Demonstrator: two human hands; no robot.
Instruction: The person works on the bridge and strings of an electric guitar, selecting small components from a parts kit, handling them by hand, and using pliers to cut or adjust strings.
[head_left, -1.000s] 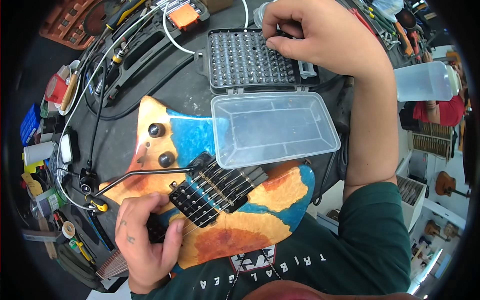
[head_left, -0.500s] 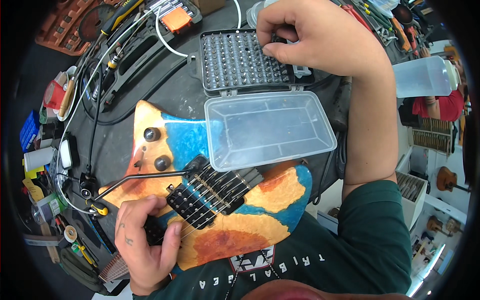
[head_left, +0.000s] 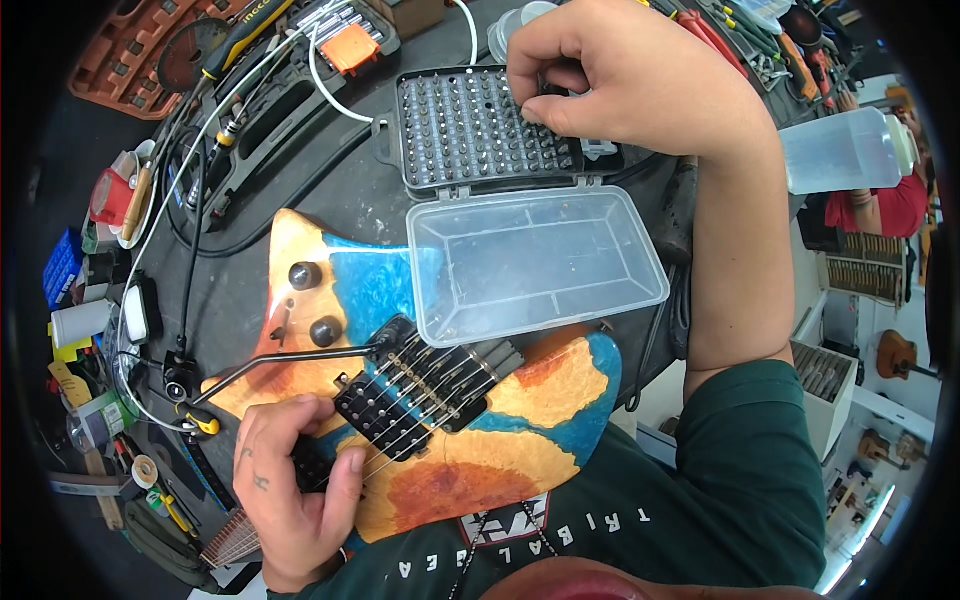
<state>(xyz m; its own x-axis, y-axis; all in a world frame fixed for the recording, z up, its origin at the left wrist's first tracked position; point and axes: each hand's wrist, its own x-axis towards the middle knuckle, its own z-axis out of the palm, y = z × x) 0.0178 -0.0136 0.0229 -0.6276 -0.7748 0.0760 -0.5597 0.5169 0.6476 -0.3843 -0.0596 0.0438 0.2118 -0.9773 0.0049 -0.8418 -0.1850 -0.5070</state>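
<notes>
A blue-and-wood electric guitar (head_left: 500, 450) lies against my body and the bench edge, strings upward, with a black tremolo arm (head_left: 290, 354) over it. My left hand (head_left: 290, 490) grips the guitar beside the pickups, fingers curled and thumb apart across the strings. Beyond the guitar, an opened bit case (head_left: 470, 130) holds rows of screwdriver bits. My right hand (head_left: 610, 85) reaches over the case's right side, thumb and forefinger pinched down at a bit; the exact fingertip contact is partly hidden. The case's clear lid (head_left: 540, 265) overhangs the guitar body.
Cables, an orange piece (head_left: 350, 48) and a dark tool tray (head_left: 260, 120) lie at the far left. Small tools and a roll of tape (head_left: 145, 470) crowd the left edge. A translucent bottle (head_left: 840, 150) is at the right, with another person behind it.
The view has shifted slightly. My right hand stays over the bits, with its fingertips a little further left; the left hand holds the same place on the guitar.
</notes>
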